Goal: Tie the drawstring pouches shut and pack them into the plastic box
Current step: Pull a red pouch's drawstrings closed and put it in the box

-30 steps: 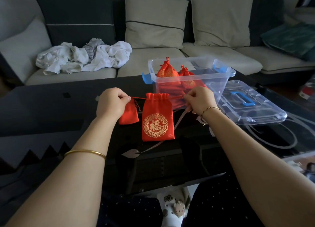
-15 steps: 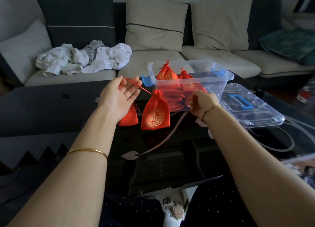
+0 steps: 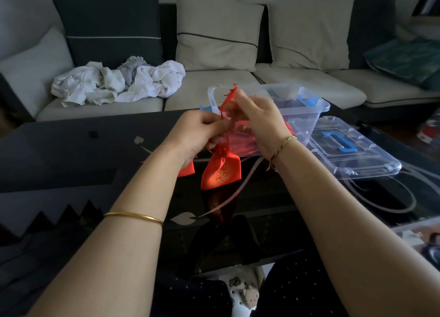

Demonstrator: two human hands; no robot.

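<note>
A red drawstring pouch (image 3: 221, 171) with gold embroidery hangs by its cords just above the black glass table (image 3: 71, 155), its neck gathered tight. My left hand (image 3: 202, 131) pinches the red cord (image 3: 227, 102) above the pouch. My right hand (image 3: 257, 116) holds the same cords a little higher, with the knotted ends sticking up above my fingers. A second red pouch (image 3: 188, 171) lies on the table, mostly hidden behind my left wrist. The clear plastic box (image 3: 307, 109) stands behind my hands; several red pouches lie inside it, largely hidden by my right hand.
The box's clear lid (image 3: 352, 150) with a blue handle lies on the table to the right. A sofa with cushions and a heap of white clothes (image 3: 114, 83) runs behind the table. Another clear container edge (image 3: 419, 231) shows at the far right.
Both hands have come together above the pouch and taken its cords. The pouch has lifted and now dangles tilted, its neck drawn shut. My left hand, open before, now pinches the cord.
</note>
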